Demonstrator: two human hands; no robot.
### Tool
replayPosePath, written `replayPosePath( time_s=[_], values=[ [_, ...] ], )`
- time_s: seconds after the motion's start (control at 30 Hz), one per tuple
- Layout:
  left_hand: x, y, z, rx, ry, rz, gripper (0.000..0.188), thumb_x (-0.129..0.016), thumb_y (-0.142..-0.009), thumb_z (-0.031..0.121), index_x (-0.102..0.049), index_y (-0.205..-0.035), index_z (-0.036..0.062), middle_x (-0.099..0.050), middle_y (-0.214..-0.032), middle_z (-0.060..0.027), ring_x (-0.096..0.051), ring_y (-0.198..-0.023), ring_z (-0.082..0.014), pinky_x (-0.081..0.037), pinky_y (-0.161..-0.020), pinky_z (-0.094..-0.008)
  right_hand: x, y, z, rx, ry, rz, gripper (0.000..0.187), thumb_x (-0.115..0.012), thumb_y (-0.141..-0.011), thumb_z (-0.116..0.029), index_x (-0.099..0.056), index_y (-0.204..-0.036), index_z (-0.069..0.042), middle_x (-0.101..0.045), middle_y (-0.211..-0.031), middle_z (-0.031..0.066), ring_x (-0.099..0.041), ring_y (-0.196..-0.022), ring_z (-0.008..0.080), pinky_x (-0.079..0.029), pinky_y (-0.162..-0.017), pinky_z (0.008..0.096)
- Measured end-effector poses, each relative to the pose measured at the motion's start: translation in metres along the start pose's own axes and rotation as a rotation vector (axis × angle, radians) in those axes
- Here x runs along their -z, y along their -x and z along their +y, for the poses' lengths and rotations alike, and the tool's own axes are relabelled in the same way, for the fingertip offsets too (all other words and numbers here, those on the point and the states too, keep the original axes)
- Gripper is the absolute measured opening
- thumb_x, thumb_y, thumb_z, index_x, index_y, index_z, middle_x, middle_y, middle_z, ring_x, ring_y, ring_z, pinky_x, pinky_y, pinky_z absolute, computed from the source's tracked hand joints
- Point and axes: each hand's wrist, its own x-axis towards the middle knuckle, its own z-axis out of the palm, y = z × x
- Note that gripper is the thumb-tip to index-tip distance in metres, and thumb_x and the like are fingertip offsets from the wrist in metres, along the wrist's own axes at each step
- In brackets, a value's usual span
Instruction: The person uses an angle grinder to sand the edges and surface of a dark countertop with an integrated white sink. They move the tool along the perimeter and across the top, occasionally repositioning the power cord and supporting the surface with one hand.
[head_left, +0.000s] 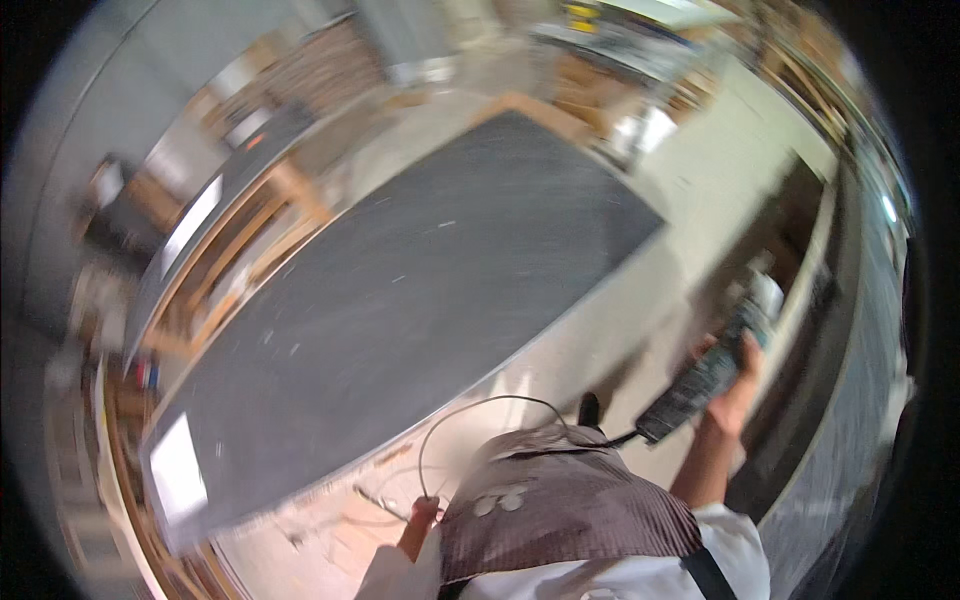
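My right hand (pixel 738 385) is closed around the dark body of a corded angle grinder (pixel 706 378), with its pale metal head pointing up and away from me. Motion blur hides the details of that head. From the rear end of the tool, a black power cord (pixel 497 399) loops across in front of my apron to the left. My left hand (pixel 425 508) grips this cord low down beside my left hip. A large dark slab (pixel 450 260) with a smooth top lies to the left and ahead of both hands, touched by neither.
Beyond the slab at the left stands a wooden frame (pixel 250 235) carrying another dark panel. A long dark slab (pixel 850 400) runs along the right side. Pale floor (pixel 725 150) stretches between the two sides. A far worktable (pixel 610 50) bears a yellow object (pixel 582 17).
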Motion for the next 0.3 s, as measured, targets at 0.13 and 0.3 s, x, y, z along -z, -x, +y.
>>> replayPosePath(
  time_s=[0.13, 0.3],
  values=[
    [-0.005, 0.01, -0.016, 0.131, -0.099, -0.081, 0.03, -0.064, -0.086, 0.029, -0.067, -0.105, 0.0072, -0.07, -0.105, -0.0171, -0.065, -0.1, -0.0343, -0.052, -0.088, -0.0456, -0.012, 0.017, -0.01, -0.122, -0.101, -0.421, 0.049, -0.063, -0.094, -0.036, -0.049, -0.124, 0.0, -0.062, -0.108, 0.0144, -0.066, -0.093, 0.0268, -0.059, -0.081, 0.0368],
    [-0.034, 0.038, -0.079, 0.125, 0.162, 0.241, 0.061, -0.059, -0.089, 0.042, -0.052, -0.139, 0.0079, -0.058, -0.134, -0.0233, -0.053, -0.128, -0.0376, -0.043, -0.107, -0.0452, -0.039, -0.025, 0.001, -0.485, -0.294, -1.037, 0.065, -0.067, -0.089, -0.044, -0.044, -0.132, -0.001, -0.055, -0.126, 0.0161, -0.054, -0.123, 0.023, -0.05, -0.102, 0.0369]
  ],
)
